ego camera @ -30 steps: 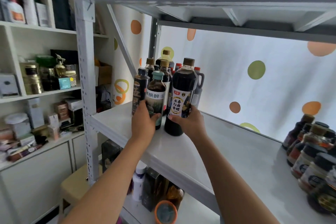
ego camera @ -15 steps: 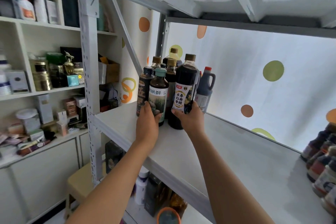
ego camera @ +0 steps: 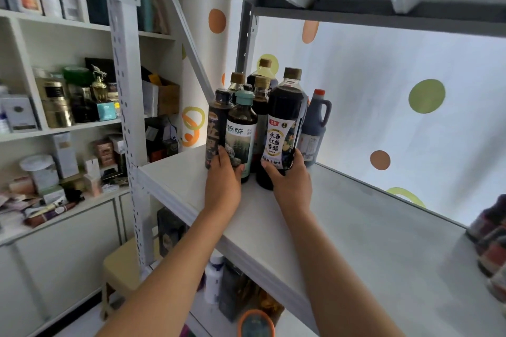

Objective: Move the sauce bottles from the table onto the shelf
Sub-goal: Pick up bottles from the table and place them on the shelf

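Already the white shelf [ego camera: 315, 216] carries a cluster of bottles at its back left corner and more at the right edge, so the job looks well along, though the desk is out of sight. Both arms reach up: the right hand [ego camera: 290, 183] wraps the tall dark bottle [ego camera: 284, 128], the left hand [ego camera: 223, 180] grips the teal-capped bottle [ego camera: 242, 131], both standing on the shelf
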The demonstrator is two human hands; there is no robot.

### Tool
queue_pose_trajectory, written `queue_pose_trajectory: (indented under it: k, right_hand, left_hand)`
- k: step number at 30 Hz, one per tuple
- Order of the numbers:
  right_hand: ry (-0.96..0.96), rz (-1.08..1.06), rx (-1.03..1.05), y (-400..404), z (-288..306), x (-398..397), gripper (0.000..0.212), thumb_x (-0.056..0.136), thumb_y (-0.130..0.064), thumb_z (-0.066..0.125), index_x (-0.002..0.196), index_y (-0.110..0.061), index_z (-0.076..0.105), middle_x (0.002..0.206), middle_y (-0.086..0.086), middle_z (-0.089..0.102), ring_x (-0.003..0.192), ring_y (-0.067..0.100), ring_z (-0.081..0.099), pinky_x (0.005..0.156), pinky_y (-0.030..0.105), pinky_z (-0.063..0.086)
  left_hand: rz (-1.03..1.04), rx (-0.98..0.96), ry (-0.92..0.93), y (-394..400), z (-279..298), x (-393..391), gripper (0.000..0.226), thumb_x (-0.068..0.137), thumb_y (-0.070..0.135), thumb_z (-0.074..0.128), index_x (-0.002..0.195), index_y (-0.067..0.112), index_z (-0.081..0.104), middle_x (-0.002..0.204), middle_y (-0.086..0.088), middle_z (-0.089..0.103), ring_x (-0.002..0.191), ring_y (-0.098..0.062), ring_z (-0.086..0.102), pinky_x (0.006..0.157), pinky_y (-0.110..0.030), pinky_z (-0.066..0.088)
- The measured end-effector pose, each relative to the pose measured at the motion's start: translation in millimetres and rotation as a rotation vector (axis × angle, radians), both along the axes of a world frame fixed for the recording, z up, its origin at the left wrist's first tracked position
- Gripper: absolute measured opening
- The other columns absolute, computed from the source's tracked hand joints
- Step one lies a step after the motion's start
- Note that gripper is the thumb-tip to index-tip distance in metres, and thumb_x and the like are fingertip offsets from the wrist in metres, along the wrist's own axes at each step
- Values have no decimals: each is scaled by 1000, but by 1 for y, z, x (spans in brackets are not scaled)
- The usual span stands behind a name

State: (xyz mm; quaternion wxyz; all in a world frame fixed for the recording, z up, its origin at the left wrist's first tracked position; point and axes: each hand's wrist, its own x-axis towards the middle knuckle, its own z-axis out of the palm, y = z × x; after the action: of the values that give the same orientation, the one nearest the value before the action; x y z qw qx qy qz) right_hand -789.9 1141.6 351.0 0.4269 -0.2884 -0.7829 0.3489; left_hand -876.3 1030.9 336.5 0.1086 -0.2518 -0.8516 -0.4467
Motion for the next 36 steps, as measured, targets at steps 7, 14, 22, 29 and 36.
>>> queue_pose_trajectory:
  k: [7, 14, 22, 29, 36]
  right_hand:
    - [-106, 50, -12, 6, -12, 10, 72, 74, -28, 83, 134, -23, 44, 129, -1, 61, 116, 17, 58, 91, 30, 48]
    - [-564, -41, 121, -39, -8, 51, 55, 91, -25, 58, 140, -10, 39, 139, 12, 49, 127, 30, 48, 101, 39, 42]
    - [-750, 144, 359, -94, -10, 132, 38, 103, -27, 31, 125, -7, 55, 135, 13, 54, 127, 27, 47, 109, 38, 34]
    - [-779, 209, 729, -156, -66, 243, 67, 99, -25, 32, 156, -7, 2, 165, 11, 1, 152, 24, -3, 121, 47, -6]
    - [-650, 517, 720, -237, -123, 303, 60, 102, -22, 25, 156, -8, 4, 165, 9, 1, 152, 21, -7, 120, 43, -12]
  left_hand:
    - [27, -19, -40, 1, -2, -2, 68, 101, 37, 43, 154, 11, 10, 157, -17, 13, 142, -36, 19, 113, -43, 26]
    - [11, -57, -189, -21, 9, 27, 81, 97, 30, 53, 150, -7, 3, 154, -24, 22, 137, -37, 32, 108, -40, 34]
    - [-259, -534, 182, -81, -22, 110, 52, 104, 40, 17, 149, 17, 31, 159, -2, 24, 146, -18, 18, 119, -37, 6]
    - [-129, -539, 167, -156, -63, 229, 55, 105, 37, 18, 153, 9, 17, 162, -5, 9, 149, -18, -1, 119, -32, 3]
    - [127, -605, 109, -252, -111, 345, 57, 106, 27, 24, 153, 6, -1, 162, -10, -2, 149, -22, -6, 121, -33, 4]
